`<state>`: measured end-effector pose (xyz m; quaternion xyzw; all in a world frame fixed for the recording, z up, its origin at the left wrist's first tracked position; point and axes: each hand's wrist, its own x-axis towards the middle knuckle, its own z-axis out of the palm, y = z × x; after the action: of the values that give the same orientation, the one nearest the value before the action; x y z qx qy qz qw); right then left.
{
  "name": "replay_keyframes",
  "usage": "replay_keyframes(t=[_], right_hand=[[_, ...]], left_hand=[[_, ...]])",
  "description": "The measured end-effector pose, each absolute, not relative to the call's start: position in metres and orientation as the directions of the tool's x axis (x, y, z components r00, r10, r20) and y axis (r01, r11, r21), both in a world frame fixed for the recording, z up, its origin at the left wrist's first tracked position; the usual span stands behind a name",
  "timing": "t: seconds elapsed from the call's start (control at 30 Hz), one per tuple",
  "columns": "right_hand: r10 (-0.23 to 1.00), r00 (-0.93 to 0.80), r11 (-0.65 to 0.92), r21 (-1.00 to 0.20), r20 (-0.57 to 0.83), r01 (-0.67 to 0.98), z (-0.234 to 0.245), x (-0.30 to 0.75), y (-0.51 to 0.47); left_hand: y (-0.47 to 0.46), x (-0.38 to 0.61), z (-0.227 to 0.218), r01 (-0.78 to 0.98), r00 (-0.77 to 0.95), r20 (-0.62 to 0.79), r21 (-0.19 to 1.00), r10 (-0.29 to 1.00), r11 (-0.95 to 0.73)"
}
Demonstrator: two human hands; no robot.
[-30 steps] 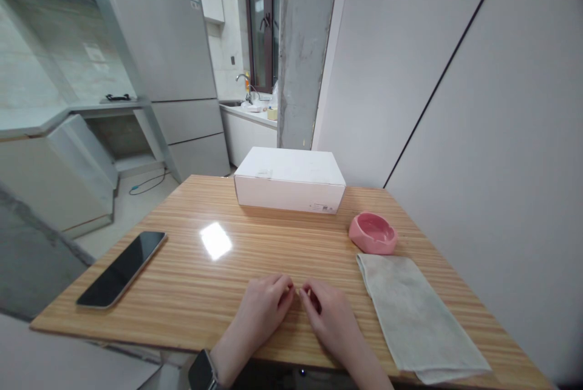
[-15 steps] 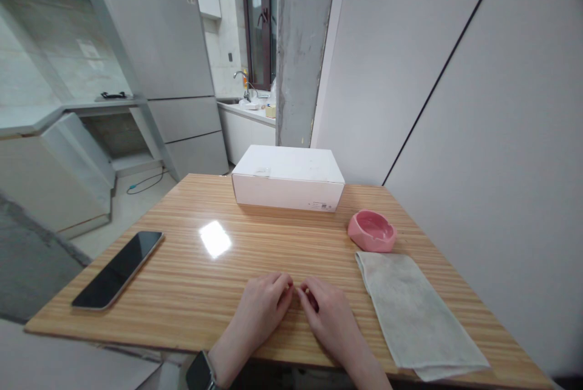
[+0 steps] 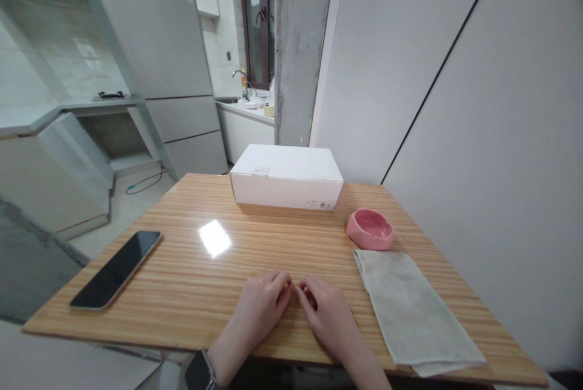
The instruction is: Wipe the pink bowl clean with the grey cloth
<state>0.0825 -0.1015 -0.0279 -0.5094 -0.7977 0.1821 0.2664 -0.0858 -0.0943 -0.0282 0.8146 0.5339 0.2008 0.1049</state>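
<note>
My left hand [image 3: 265,300] rests on the wood-grain table [image 3: 182,280] near its front edge, fingers curled in and closed, with nothing visible in them. Close beside it, my right hand [image 3: 325,305] lies with its fingers curled too; a small hollow shows between thumb and forefinger. The fingertips of both hands almost meet. A folded grey cloth [image 3: 416,311] lies to the right of my right hand, apart from it. Just beyond the cloth sits a pink faceted ashtray [image 3: 371,230]. On the left wrist is a dark smartwatch [image 3: 199,372].
A closed white box [image 3: 286,177] stands at the table's far edge. To the left lies a smartphone [image 3: 117,270], dark screen up. A pale wall [image 3: 446,153] runs along the right side. Behind the table are a grey fridge [image 3: 150,37] and a sink counter [image 3: 248,126].
</note>
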Motion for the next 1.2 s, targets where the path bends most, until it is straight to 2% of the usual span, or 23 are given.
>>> replay_keyframes(t=[0.37,0.6,0.7,0.8,0.9,1.0,1.07,1.13,1.2], right_hand=[[0.907,-0.347,0.420,-0.553,0.239,0.719,-0.026,0.082,-0.102],[0.911,-0.343,0.410,-0.420,0.228,0.809,-0.028,0.083,-0.103],[0.912,-0.341,0.407,-0.408,0.227,0.817,-0.027,0.084,-0.104],[0.904,-0.362,0.427,-0.441,0.228,0.790,-0.028,0.084,-0.103],[0.889,-0.398,0.458,-0.423,0.227,0.782,-0.032,0.084,-0.101],[0.888,-0.360,0.448,-0.364,0.284,0.817,-0.036,0.084,-0.100],[0.906,-0.325,0.407,-0.346,0.271,0.845,-0.036,0.084,-0.101],[0.924,-0.319,0.374,-0.325,0.210,0.869,-0.035,0.084,-0.101],[0.931,-0.320,0.359,-0.297,0.174,0.885,-0.033,0.084,-0.100]], left_hand=[[-0.095,-0.085,-0.026,0.833,0.347,0.215,0.377,0.913,-0.405],[-0.095,-0.086,-0.029,0.813,0.375,0.263,0.368,0.889,-0.452],[-0.098,-0.085,-0.029,0.774,0.373,0.321,0.410,0.871,-0.482],[-0.099,-0.075,-0.013,0.714,0.326,0.376,0.503,0.867,-0.487],[-0.093,-0.051,0.024,0.645,0.306,0.413,0.573,0.858,-0.506],[-0.075,-0.012,0.063,0.577,0.325,0.494,0.572,0.806,-0.583],[-0.056,0.019,0.075,0.541,0.337,0.546,0.554,0.767,-0.632],[-0.034,0.050,0.074,0.547,0.321,0.527,0.575,0.787,-0.608],[-0.012,0.079,0.061,0.569,0.304,0.445,0.624,0.842,-0.535]])
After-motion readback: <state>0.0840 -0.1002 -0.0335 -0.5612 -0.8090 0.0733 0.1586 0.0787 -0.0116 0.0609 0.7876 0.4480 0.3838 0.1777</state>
